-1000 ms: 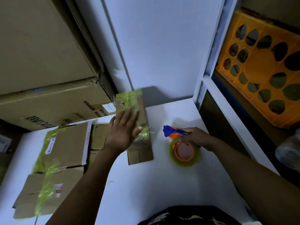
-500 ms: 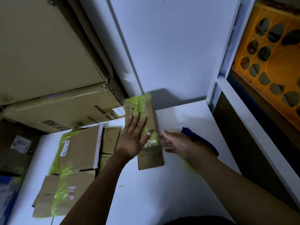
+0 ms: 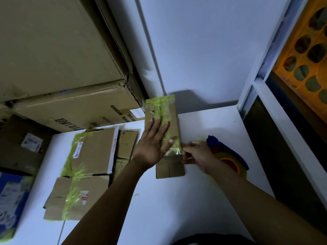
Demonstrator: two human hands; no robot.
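The box (image 3: 174, 119) lies on the surface (image 3: 159, 209) under the left hand (image 3: 150, 147), which presses it flat with straight fingers. The right hand (image 3: 196, 154), fingers curled, pinches the tape (image 3: 175, 151) at the box's right edge.

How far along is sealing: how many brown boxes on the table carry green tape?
3: the small box under the left hand, a flat box left of it, another box nearer the camera. Plain boxes between might hide more.

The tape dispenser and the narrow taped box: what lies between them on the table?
The right hand lies between the tape dispenser and the narrow taped box, its fingertips at the box's edge; the head view shows it.
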